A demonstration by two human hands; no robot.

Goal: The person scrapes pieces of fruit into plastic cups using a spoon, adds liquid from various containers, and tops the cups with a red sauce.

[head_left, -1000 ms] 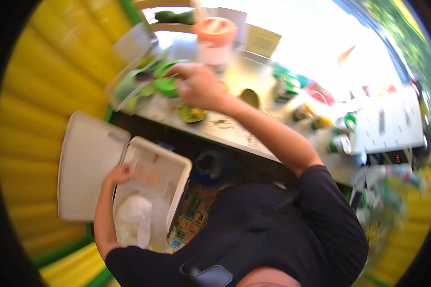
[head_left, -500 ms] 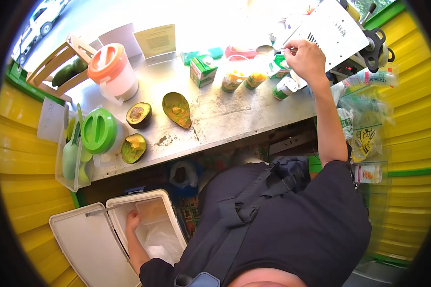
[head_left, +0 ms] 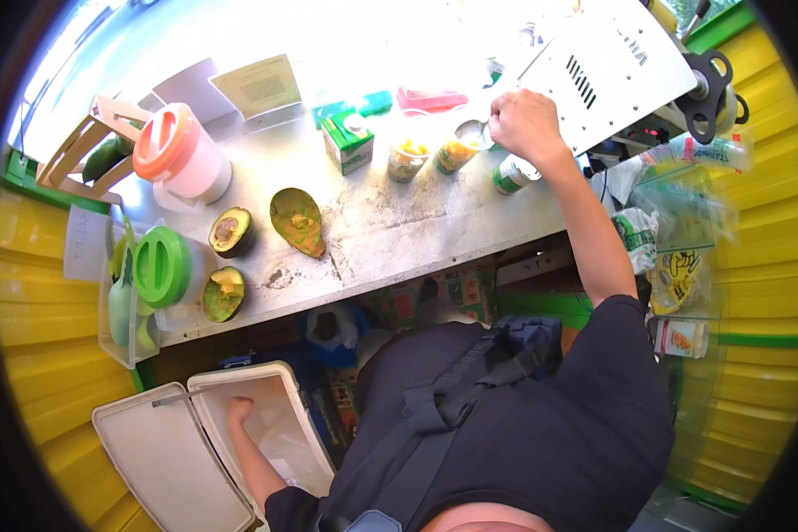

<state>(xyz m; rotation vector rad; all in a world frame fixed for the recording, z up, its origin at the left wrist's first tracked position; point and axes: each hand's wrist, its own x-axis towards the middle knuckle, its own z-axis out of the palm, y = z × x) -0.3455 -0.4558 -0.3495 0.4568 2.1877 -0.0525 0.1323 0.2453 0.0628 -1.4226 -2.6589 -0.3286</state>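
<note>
My right hand (head_left: 525,127) is closed around a metal spoon (head_left: 473,133), whose bowl is at the mouth of the right-hand clear cup (head_left: 455,158) with yellow-orange pieces. A second filled cup (head_left: 408,163) stands just left of it. Below my right wrist is a green and white can (head_left: 513,175). My left hand (head_left: 239,410) reaches into an open white cooler (head_left: 285,377), its fingers curled; what they hold, if anything, is hidden. A clear plastic bag lies lower in the cooler. On the metal counter (head_left: 372,226) lie a scooped avocado shell (head_left: 296,222) and two cut avocado pieces (head_left: 230,231).
A green and white carton (head_left: 347,142) stands left of the cups. Farther left are an orange-lidded pitcher (head_left: 182,155), a green-lidded container (head_left: 164,266) and a clear bin of green utensils (head_left: 124,306). A white machine (head_left: 607,75) occupies the right side. The cooler lid (head_left: 164,452) hangs open.
My right hand has moved left and down, bringing the spoon from above the carton behind the cups to the right-hand cup. My left hand stays inside the cooler. The view has shifted slightly.
</note>
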